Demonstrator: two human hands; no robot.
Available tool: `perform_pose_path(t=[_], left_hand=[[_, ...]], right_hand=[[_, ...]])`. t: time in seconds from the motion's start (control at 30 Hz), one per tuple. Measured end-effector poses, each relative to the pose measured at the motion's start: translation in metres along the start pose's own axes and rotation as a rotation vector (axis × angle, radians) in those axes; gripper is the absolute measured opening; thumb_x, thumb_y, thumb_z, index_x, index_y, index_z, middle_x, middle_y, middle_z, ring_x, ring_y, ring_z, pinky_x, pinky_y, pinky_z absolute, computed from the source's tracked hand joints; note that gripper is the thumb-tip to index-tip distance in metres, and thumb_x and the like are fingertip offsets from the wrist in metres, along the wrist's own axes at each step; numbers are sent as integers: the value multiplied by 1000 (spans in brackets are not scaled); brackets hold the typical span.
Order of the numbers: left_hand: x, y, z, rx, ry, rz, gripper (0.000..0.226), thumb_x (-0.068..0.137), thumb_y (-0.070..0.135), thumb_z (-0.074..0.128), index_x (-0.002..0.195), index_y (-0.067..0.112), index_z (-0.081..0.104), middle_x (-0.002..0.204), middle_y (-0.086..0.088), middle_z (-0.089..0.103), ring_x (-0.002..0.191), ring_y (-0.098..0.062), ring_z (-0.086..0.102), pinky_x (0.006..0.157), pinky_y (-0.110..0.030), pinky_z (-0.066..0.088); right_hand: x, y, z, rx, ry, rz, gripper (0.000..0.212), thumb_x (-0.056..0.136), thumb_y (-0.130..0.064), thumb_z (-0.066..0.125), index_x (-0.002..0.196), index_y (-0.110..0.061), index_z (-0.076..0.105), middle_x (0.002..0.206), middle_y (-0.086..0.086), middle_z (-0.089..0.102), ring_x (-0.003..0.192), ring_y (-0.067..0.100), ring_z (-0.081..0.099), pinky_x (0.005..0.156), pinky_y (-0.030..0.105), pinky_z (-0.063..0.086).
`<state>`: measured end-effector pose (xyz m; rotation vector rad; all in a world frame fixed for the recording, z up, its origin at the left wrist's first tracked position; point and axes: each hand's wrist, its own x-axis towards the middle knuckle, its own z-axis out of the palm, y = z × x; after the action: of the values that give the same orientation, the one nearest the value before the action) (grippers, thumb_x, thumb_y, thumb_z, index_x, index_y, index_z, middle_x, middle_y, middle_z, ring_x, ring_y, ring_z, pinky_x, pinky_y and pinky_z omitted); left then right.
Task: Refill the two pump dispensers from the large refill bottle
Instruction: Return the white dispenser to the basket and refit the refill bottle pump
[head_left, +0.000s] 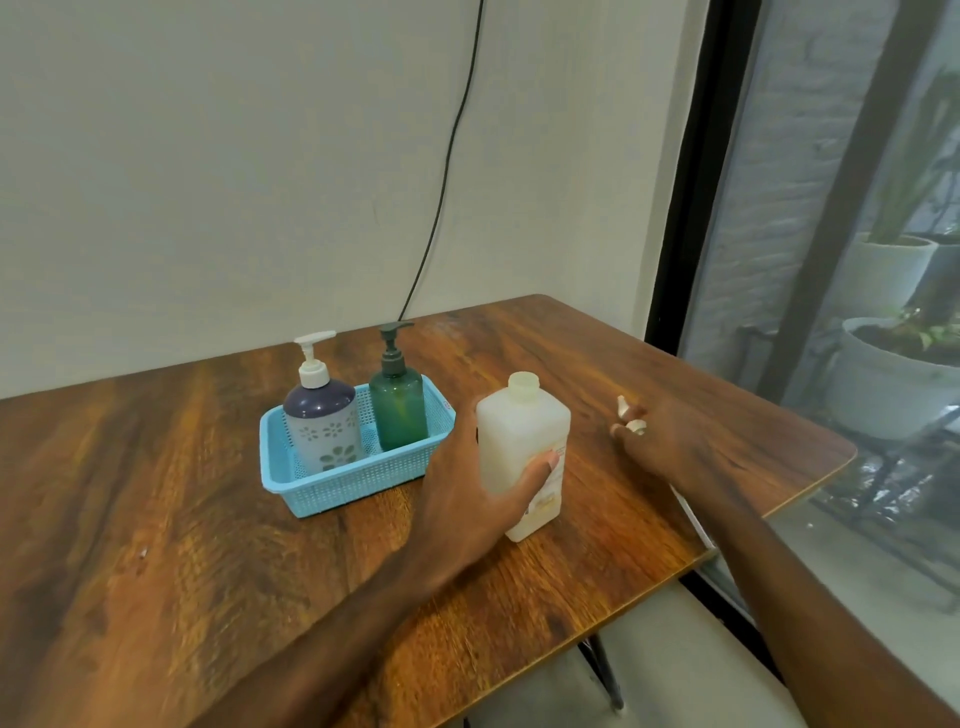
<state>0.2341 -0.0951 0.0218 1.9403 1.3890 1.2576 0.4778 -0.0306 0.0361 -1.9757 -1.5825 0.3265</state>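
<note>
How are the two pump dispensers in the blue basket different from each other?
The left dispenser has a white pump and a squat, rounded body, dark purple on top with a pale flower-patterned lower part. The right dispenser has a dark pump and a slimmer, see-through green body with straight sides. The left one stands nearer the camera; the right one sits toward the far corner. Both stand upright in the blue basket with pumps still fitted.
</note>
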Motion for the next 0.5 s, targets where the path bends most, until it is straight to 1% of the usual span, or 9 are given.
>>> perform_pose_path(t=[0.03, 0.1, 0.13, 0.2, 0.23, 0.27, 0.33, 0.4, 0.5], left_hand=[[0, -1, 0, -5, 4, 3, 86, 73, 81, 64, 144, 52, 25, 141, 28, 47, 127, -2, 54, 96, -30, 59], [-2, -4, 2, -14, 17, 10, 84, 73, 83, 62, 143, 52, 27, 135, 34, 45, 125, 1, 54, 94, -26, 58], [-4, -7, 4, -17, 25, 12, 83, 74, 85, 61, 142, 52, 28, 135, 34, 45, 125, 1, 54, 94, -27, 58], [-7, -12, 8, -14, 30, 4, 84, 75, 89, 58, 143, 49, 30, 140, 31, 47, 127, 0, 55, 97, -34, 59], [-9, -16, 10, -9, 27, -4, 86, 75, 90, 57, 145, 48, 30, 143, 29, 48, 128, -1, 55, 98, -36, 59], [-10, -19, 12, -7, 23, -11, 87, 75, 91, 56, 146, 47, 31, 145, 27, 49, 128, 0, 55, 99, -38, 59], [-12, -24, 15, -16, 23, -14, 85, 77, 88, 59, 147, 47, 33, 144, 28, 50, 128, 1, 55, 100, -38, 59], [-13, -27, 16, -33, 25, -9, 81, 80, 83, 62, 147, 48, 34, 144, 29, 51, 129, 2, 55, 102, -37, 57], [-14, -27, 18, -45, 27, -16, 81, 80, 82, 63, 148, 50, 32, 144, 31, 49, 131, 1, 54, 105, -35, 55]], right_hand=[[1, -1, 4, 0, -7, -15, 22, 91, -26, 71, 111, -17, 70, 105, 1, 66, 86, 11, 59, 58, 20, 41], [-1, -7, 9, 15, -57, -40, 17, 87, -22, 75, 104, -20, 73, 106, 0, 69, 85, 9, 61, 64, 23, 50], [-4, -11, 10, 23, -104, -52, 14, 85, -21, 77, 99, -22, 74, 105, 0, 70, 86, 10, 63, 70, 28, 56], [-12, -20, 7, 89, -174, -93, 11, 84, -21, 79, 89, -30, 74, 106, -3, 72, 90, 11, 66, 80, 34, 59], [-19, -28, 2, 135, -164, -134, 12, 85, -20, 78, 88, -31, 75, 106, -6, 72, 90, 10, 66, 81, 32, 59], [-27, -37, -5, 182, -122, -186, 12, 86, -19, 77, 92, -30, 76, 106, -10, 72, 91, 7, 66, 81, 30, 59], [-42, -60, -24, 300, 0, -272, 14, 88, -20, 75, 100, -26, 76, 107, -11, 73, 92, 4, 67, 83, 28, 58], [-53, -83, -46, 460, 58, -337, 17, 87, -21, 76, 104, -25, 75, 107, -12, 73, 94, 4, 69, 85, 28, 59], [-66, -113, -75, 651, 106, -467, 21, 87, -20, 75, 108, -23, 72, 109, -10, 74, 99, 7, 71, 88, 33, 61]])
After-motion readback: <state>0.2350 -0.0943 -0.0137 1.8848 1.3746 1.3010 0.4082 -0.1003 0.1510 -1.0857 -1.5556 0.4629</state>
